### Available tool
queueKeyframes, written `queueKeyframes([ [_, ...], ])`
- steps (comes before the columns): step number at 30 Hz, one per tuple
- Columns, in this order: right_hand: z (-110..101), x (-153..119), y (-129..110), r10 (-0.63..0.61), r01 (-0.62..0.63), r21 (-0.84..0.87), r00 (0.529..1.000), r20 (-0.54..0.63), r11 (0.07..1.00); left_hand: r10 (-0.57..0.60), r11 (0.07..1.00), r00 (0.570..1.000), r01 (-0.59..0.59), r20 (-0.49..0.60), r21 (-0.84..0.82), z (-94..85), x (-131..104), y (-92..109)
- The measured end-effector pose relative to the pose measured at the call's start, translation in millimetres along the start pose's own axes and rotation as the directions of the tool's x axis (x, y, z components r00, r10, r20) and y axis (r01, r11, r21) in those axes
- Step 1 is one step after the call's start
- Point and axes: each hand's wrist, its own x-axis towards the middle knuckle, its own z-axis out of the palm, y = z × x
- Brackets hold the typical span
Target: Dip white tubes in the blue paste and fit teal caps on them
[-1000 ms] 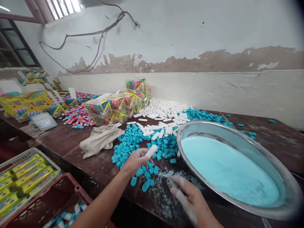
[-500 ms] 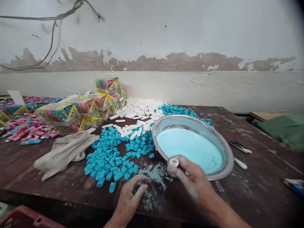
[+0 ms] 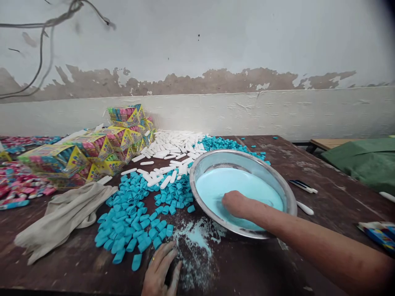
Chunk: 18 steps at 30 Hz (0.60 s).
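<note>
My right hand (image 3: 237, 204) reaches into a metal basin (image 3: 290, 201) of light blue powder (image 3: 240, 181). It looks curled closed, with its fingertips sunk in the powder, so what it holds is hidden. My left hand (image 3: 162, 269) is at the table's near edge, powder-dusted, its fingers bent and apart with nothing seen in them. Close by its fingertips lies a heap of blue plastic caps (image 3: 132, 218). Spilled powder (image 3: 197, 238) streaks the table between this hand and the basin. Several white tubes (image 3: 175, 144) are piled behind the caps.
Packed display boxes (image 3: 89, 150) are stacked at the back left, with loose pink and blue pieces (image 3: 27, 181) beside them. A grey cloth (image 3: 68, 209) lies left of the caps. A cutter knife (image 3: 303, 186) and a white-handled tool (image 3: 305, 208) lie right of the basin.
My right hand, which held a white tube at the basin's near rim, has gone down into the powder. My left hand has shifted down and left in the picture. The view has turned slightly right.
</note>
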Motion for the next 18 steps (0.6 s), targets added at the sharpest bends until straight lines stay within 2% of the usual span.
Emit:
queueKeyframes([
  [5, -6.0, 5.6, 3.8, -0.142, 0.138, 0.306, 0.99, -0.007, 0.942, -0.058, 0.998, 0.998, 0.057, -0.02, -0.027, 2.6, -1.5, 0.0],
  [9, -19.9, -4.5, 18.3, -0.232, 0.199, 0.475, 0.973, 0.011, 0.857, -0.15, 0.988, 0.988, 0.147, -0.046, -0.054, 6.3, -4.5, 2.1],
  [11, -24.4, -11.8, 25.6, -0.236, 0.201, 0.481, 0.972, 0.011, 0.853, -0.176, 0.983, 0.983, 0.172, -0.055, -0.064, 7.4, -6.3, 2.2],
  [13, -23.5, -17.1, 30.4, -0.188, 0.18, 0.41, 0.982, -0.019, 0.894, -0.144, 0.988, 0.989, 0.142, -0.038, -0.057, 7.3, -7.6, 0.9],
  [15, -16.6, -19.1, 30.7, -0.123, 0.143, 0.334, 0.989, -0.08, 0.932, -0.096, 0.995, 0.995, 0.095, -0.018, -0.035, 6.2, -7.7, -1.1],
  [18, -1.8, -16.0, 21.5, -0.044, 0.118, 0.356, 0.977, -0.209, 0.927, -0.052, 0.999, 0.999, 0.052, -0.014, -0.008, 4.5, -5.9, -3.5],
])
